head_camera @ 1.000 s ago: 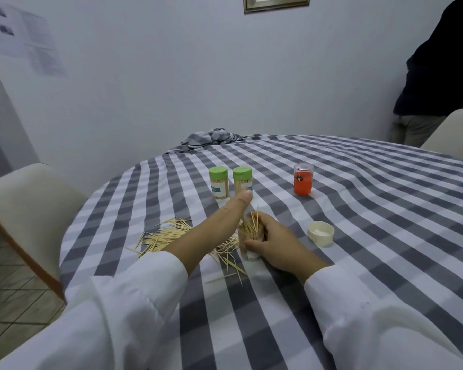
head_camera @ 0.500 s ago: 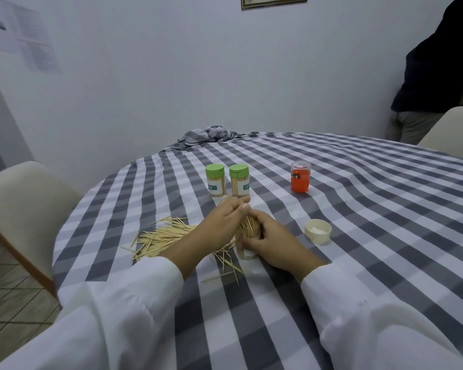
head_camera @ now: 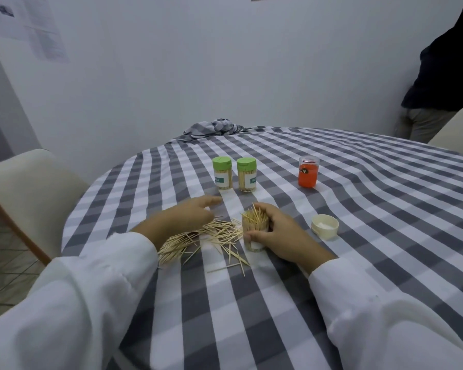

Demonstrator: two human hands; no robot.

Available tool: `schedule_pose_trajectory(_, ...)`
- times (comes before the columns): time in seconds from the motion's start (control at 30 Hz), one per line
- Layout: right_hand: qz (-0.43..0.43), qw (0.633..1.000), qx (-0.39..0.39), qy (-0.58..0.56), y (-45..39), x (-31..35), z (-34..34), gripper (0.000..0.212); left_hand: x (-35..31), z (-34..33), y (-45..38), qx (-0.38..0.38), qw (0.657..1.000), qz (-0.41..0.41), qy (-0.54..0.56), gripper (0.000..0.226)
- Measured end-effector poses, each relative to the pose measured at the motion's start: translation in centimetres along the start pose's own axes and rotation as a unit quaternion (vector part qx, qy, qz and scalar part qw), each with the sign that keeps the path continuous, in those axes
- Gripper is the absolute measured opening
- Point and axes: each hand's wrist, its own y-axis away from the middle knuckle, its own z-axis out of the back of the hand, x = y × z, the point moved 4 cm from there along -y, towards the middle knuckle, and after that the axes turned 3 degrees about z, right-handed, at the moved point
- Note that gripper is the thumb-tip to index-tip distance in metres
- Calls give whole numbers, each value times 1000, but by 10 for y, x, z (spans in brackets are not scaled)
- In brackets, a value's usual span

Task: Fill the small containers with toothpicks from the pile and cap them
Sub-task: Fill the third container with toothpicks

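The fingers of the right hand (head_camera: 281, 233) were curled round an open container (head_camera: 255, 231), which was held upright on the checked tablecloth (head_camera: 358, 236). The container was already crowded with toothpicks, some of which stood out above its rim. The fingers of the left hand (head_camera: 187, 217) were held out nearly straight and loose, and nothing was grasped by them; the hand was seen over the far side of the pile of toothpicks (head_camera: 206, 237), which was spread just beside the container, on its left.

The filling step was judged to be in hand, and close to its end. For the next move, either a few more toothpicks would need to be gathered, or the standing ones pressed down level, so that the cream cap (head_camera: 325, 227), which lay apart at the right, could be fitted.

Two filled containers with green caps (head_camera: 234, 173) were counted behind, side by side, and one orange container (head_camera: 308, 175) with a clear lid further right. Four containers in all were seen, and one loose cap.
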Motion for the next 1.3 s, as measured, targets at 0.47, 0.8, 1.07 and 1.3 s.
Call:
schedule_pose_trajectory(0.47,-15,1000,1,11,-2,0,-1,74,44,0,-25,-6,951,2,-309,55)
schedule_pose_trajectory(0.8,-15,1000,1,25,-1,2,-1,72,40,-7,-22,-63,927,-70,-363,32)
schedule_pose_trajectory(1.07,-18,1000,0,18,2,4,-1,71,47,-11,-14,-117,940,-82,-309,24)
schedule_pose_trajectory(1.3,-17,1000,2,18,3,5,-2,71,37,1,-7,-183,976,-63,-97,16)
